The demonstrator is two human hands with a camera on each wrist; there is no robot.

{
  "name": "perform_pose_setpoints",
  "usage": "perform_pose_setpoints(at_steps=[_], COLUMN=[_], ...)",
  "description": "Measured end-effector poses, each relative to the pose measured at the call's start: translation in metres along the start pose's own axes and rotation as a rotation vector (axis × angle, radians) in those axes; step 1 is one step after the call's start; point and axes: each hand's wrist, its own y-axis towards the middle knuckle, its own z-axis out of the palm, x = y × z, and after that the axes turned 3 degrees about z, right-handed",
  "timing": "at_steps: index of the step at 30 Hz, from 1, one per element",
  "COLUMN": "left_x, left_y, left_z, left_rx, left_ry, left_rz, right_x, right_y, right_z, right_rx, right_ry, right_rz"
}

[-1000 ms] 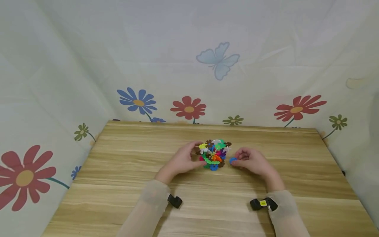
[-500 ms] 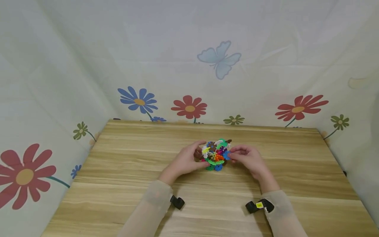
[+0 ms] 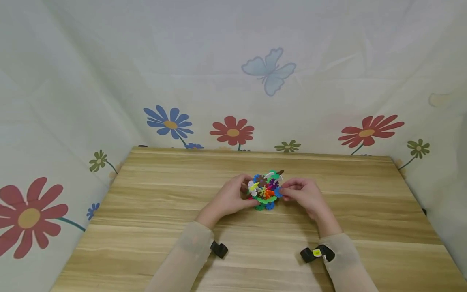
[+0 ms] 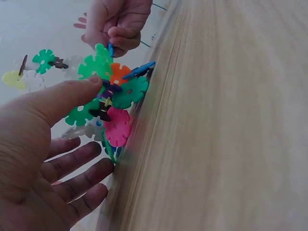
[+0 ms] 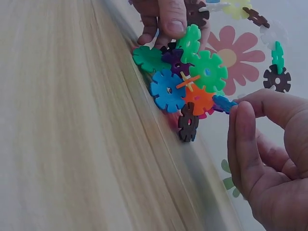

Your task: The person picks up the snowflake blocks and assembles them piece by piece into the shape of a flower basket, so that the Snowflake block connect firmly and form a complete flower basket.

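Observation:
A cluster of interlocking snowflake discs, in green, blue, orange, pink, brown, white and yellow, rests on the wooden table. My left hand holds it from the left. In the left wrist view its thumb lies against a green disc, with the other fingers behind and below the cluster. My right hand pinches a small blue snowflake disc between thumb and fingertips. That disc meets the cluster's right side, close to an orange disc. Part of the blue disc is hidden by the fingertips.
The wooden table reaches back to a white cloth backdrop printed with flowers and a butterfly. A black wrist camera sits on the left sleeve, and another black camera on the right one.
My right hand has moved left, bringing the blue disc from apart to against the cluster. The cluster has turned slightly in my left hand. Over the last half second little has moved.

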Motion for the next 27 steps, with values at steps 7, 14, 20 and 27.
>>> perform_pose_setpoints(at_steps=[7,14,20,27], left_x=[-0.002,-0.002,-0.001,0.001], left_y=[0.0,0.0,0.0,0.001], left_z=[0.001,0.001,0.001,0.002], left_rx=[-0.008,0.002,0.011,0.015], left_ry=[0.011,0.003,-0.001,0.008], left_rz=[-0.035,-0.046,-0.034,-0.035], right_x=[-0.003,-0.01,-0.011,-0.007], right_y=[0.002,0.005,0.005,0.005], right_z=[-0.001,-0.009,-0.013,-0.009], right_rx=[0.041,0.065,0.076,0.053], right_ry=[0.079,0.075,0.08,0.06], right_rz=[-0.017,-0.066,-0.084,-0.081])
